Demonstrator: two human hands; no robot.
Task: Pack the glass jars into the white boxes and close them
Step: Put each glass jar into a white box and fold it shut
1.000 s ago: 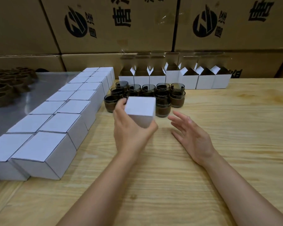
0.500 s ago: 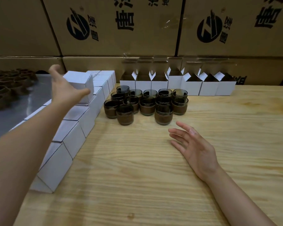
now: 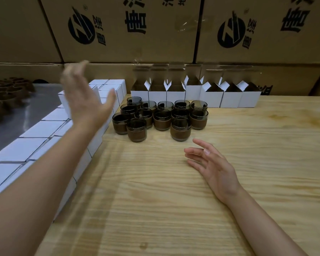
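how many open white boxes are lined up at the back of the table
7 open white cardboard boxes, flaps up, stand side by side along the back edge of the wooden table, against the brown cartons, behind the cluster of dark glass jars. None seems hidden.

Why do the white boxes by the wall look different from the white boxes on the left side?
The open boxes by the back wall have their top flaps standing up, so you can see inside; the closed boxes on the left have flat, shut tops. The open boxes stand in one row on the wooden table; the closed boxes sit packed in two long rows. Both kinds are plain white cardboard and look about the same size.
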